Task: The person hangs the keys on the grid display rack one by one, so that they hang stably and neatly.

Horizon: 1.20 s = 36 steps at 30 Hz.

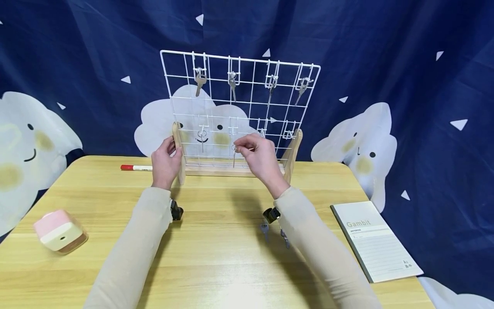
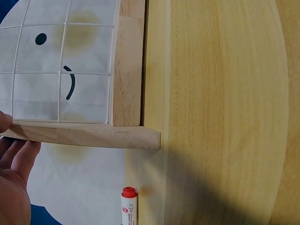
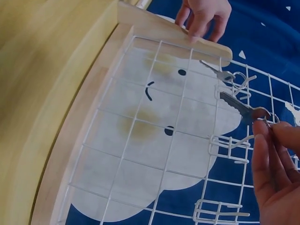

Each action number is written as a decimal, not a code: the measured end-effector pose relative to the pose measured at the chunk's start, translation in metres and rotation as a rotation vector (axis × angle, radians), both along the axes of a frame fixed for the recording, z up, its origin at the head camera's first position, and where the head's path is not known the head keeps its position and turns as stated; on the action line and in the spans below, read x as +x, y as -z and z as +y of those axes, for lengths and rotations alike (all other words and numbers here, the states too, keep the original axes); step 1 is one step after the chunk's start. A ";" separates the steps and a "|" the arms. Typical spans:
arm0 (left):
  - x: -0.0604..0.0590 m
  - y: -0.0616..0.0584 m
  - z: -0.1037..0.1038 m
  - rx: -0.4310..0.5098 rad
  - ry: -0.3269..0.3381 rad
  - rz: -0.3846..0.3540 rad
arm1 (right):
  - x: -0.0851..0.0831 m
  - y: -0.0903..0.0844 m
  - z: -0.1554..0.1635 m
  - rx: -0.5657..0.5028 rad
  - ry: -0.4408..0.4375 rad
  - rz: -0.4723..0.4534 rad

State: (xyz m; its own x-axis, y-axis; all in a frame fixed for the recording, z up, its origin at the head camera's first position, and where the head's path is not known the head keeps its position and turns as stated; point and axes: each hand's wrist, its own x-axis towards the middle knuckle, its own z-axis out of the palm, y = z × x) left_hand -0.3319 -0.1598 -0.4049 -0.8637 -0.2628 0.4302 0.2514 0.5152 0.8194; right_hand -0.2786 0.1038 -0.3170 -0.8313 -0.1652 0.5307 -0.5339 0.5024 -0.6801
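A white wire grid rack (image 1: 285, 63) stands upright in a wooden frame at the back of the table. My left hand (image 1: 167, 165) grips the frame's left wooden post (image 2: 93, 137), thumb on one side and fingers on the other. My right hand (image 1: 262, 156) pinches the ring of a key (image 3: 236, 107) in front of the lower row of hooks, beside an empty hook (image 3: 229, 146). Another key (image 3: 218, 71) hangs on the hook to its left. Along the top row hang several keys (image 1: 200, 81).
Two loose keys (image 1: 264, 231) lie on the table under my right forearm. A red-capped marker (image 1: 135, 168) is left of the rack. A pink and white box-shaped object (image 1: 61, 231) sits at the left, a notebook (image 1: 376, 240) at the right. A dark blue curtain (image 1: 366, 34) hangs behind.
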 end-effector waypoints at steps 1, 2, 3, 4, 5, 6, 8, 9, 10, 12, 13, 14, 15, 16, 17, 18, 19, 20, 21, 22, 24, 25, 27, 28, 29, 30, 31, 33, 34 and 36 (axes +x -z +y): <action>0.000 0.000 0.000 0.001 0.001 0.002 | -0.001 -0.001 -0.001 -0.013 0.000 0.003; 0.000 0.000 0.000 0.000 0.001 0.005 | -0.002 -0.002 -0.001 -0.025 0.001 0.003; 0.000 0.000 0.000 0.001 0.001 0.007 | -0.003 -0.003 -0.002 -0.037 0.003 0.003; 0.000 0.000 0.000 0.000 0.000 0.008 | -0.004 -0.004 -0.003 -0.045 0.006 0.004; 0.000 0.000 0.000 0.001 0.000 0.010 | -0.005 -0.005 -0.004 -0.049 0.012 0.003; 0.000 0.000 0.000 0.002 0.000 0.010 | -0.006 -0.006 -0.005 -0.051 0.019 0.002; 0.000 -0.001 0.000 0.003 -0.001 0.013 | -0.008 -0.007 -0.006 -0.051 0.039 0.005; 0.000 -0.001 0.000 0.006 0.000 0.013 | -0.009 -0.008 -0.007 -0.049 0.050 0.007; 0.000 -0.001 0.001 0.007 0.001 0.012 | -0.010 -0.008 -0.008 -0.047 0.060 0.011; 0.000 -0.001 0.001 0.005 0.000 0.014 | -0.013 -0.009 -0.009 -0.047 0.079 0.014; 0.000 -0.001 0.001 0.005 -0.001 0.014 | -0.014 -0.010 -0.010 -0.050 0.088 0.017; 0.000 -0.001 0.001 0.005 -0.001 0.014 | -0.016 -0.010 -0.011 -0.052 0.094 0.018; 0.000 -0.001 0.001 0.007 -0.001 0.016 | -0.017 -0.010 -0.011 -0.053 0.101 0.021; 0.001 -0.001 0.001 0.003 -0.002 0.014 | -0.019 -0.010 -0.012 -0.053 0.107 0.022; 0.001 -0.001 0.001 0.003 -0.003 0.014 | -0.021 -0.010 -0.013 -0.053 0.113 0.023; 0.001 -0.001 0.001 0.003 -0.003 0.013 | -0.022 -0.009 -0.013 -0.053 0.116 0.024; 0.001 -0.001 0.001 0.003 -0.004 0.011 | -0.024 -0.009 -0.014 -0.052 0.118 0.023; 0.001 -0.001 0.001 0.004 -0.005 0.009 | -0.026 -0.008 -0.015 -0.049 0.121 0.022; 0.001 -0.001 0.001 0.005 -0.004 0.007 | -0.027 -0.007 -0.015 -0.047 0.122 0.021; 0.002 -0.001 0.001 0.002 -0.006 0.006 | -0.029 -0.006 -0.016 -0.043 0.124 0.019; 0.002 -0.001 0.001 0.008 -0.003 0.011 | -0.031 -0.004 -0.017 -0.035 0.128 0.016; 0.002 -0.001 0.001 0.010 -0.001 0.014 | -0.032 -0.003 -0.017 -0.027 0.132 0.015; 0.002 -0.001 0.001 0.013 0.005 0.021 | -0.034 -0.002 -0.018 -0.014 0.140 0.013; 0.001 0.000 0.001 0.012 0.006 0.023 | -0.034 -0.001 -0.018 -0.005 0.145 0.014; 0.001 0.000 0.001 0.013 0.007 0.024 | -0.035 -0.001 -0.018 0.003 0.149 0.014; 0.001 0.000 0.001 0.010 0.008 0.022 | -0.035 -0.001 -0.018 0.012 0.151 0.015; 0.001 0.000 0.001 0.009 0.007 0.021 | -0.035 0.000 -0.018 0.019 0.154 0.017; 0.001 0.000 0.001 0.008 0.005 0.021 | -0.035 0.000 -0.018 0.030 0.156 0.023; 0.001 0.000 0.001 0.007 0.004 0.022 | -0.035 0.000 -0.018 0.037 0.159 0.025; 0.001 0.000 0.000 0.006 0.002 0.025 | -0.033 0.001 -0.018 0.050 0.161 0.035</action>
